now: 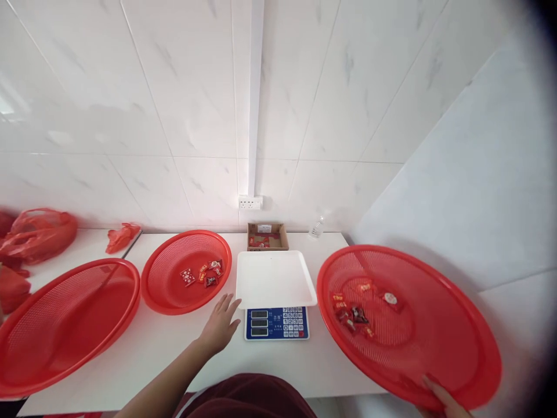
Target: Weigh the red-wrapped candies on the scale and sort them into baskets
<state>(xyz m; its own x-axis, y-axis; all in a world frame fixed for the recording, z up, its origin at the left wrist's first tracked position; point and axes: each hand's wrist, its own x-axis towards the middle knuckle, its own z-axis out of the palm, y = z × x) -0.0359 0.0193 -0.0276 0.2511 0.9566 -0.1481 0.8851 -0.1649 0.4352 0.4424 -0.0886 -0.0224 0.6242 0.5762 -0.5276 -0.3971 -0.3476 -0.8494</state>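
My left hand (220, 325) lies flat on the white table (169, 354), fingers stretched out, just left of the scale (275, 302) and below the small red basket (156, 284). It holds nothing. That basket holds several wrapped candies (204, 274). My right hand (441, 397) grips the near rim of a large red basket (452, 348), which is tilted and overhangs the table's right edge. Several wrapped candies (357, 307) lie in it. The scale has a white tray on top and a blue keypad front.
A second large red basket (65, 319) sits at the left. Red plastic bags (37, 232) lie at the far left. A small cardboard box (267, 237) and a clear bottle (317, 228) stand against the tiled wall. A wall socket (250, 202) is above.
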